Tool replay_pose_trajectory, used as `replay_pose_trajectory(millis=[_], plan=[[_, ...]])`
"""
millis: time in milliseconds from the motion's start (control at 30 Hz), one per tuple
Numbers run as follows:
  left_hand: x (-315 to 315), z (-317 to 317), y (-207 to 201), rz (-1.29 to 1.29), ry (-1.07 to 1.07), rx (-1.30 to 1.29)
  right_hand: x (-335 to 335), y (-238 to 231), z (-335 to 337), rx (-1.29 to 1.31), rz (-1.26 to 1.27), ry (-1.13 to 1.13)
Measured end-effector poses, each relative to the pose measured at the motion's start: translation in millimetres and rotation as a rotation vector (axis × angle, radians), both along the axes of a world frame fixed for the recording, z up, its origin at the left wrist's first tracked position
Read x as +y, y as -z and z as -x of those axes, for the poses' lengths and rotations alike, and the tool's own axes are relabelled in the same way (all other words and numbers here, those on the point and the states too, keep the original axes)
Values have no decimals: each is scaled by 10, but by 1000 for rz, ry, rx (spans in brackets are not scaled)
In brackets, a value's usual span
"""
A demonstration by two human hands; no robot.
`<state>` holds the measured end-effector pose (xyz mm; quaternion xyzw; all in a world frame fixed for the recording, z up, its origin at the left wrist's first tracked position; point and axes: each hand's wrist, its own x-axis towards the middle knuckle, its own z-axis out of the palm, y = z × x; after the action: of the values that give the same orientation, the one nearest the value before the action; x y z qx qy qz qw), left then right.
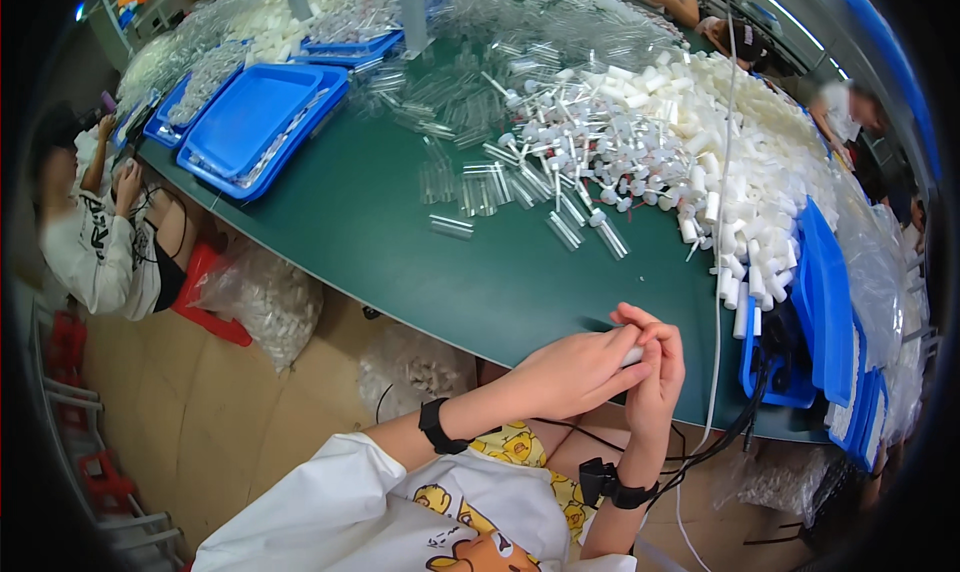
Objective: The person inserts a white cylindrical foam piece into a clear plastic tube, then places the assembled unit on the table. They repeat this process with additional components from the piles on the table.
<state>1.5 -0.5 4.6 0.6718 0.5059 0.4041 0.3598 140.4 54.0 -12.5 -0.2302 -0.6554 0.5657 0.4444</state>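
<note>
Near the front edge of the green table (400,262), my left hand (575,372) and my right hand (655,367) meet, fingers closed together. A small whitish piece (633,355) shows between them, mostly covered by the fingers; it looks like one of the white cylinders (712,205) heaped to the right. Beyond my hands lie several clear plastic tubes (565,229), loose on the tabletop. Behind these is a pile of thin white stems with round caps (600,157), running into the white cylinders.
Blue trays (250,122) are stacked at the left; more blue trays (825,302) lean at the right edge. A white cable (722,272) crosses the table beside my right hand. Bags of parts (270,297) stand on the floor. Another person (110,222) sits at the left.
</note>
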Motion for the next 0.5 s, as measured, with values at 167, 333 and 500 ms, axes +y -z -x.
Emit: replay_pose_trajectory(millis=[167,333,500], plan=[[-6,-3,17,4,-15,-33,-9,-10,1,15,25,5],[-14,25,39,-66,-5,-31,9,18,-9,19,11,-22],[38,46,46,-65,41,-91,-6,5,-5,24,41,-4]])
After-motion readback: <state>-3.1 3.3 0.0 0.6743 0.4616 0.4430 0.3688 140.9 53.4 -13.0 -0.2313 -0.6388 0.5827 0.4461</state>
